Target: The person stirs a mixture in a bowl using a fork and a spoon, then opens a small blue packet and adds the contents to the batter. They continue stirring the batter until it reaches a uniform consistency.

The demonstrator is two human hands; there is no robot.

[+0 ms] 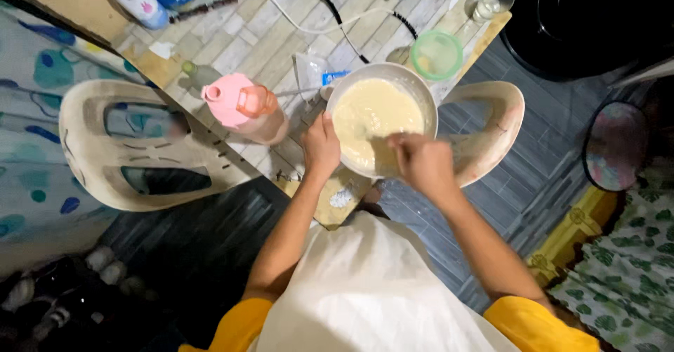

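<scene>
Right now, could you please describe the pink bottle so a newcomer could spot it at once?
Start at the tiled tabletop, then the white round bowl of pale batter. Just beside it, past the left hand, stands the pink-lidded plastic bottle, the only pink container there.

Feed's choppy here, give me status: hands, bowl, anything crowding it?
Left hand gripping bowl rim. Right hand over pale batter, motion-blurred, utensil unclear. Pink-lidded bottle close left, green-rimmed lid just behind.

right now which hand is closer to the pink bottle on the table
Left. The left hand grips the near rim of the bowl of batter, just beside the pink bottle. The right hand is over the bowl's far side, away from the bottle.
</scene>
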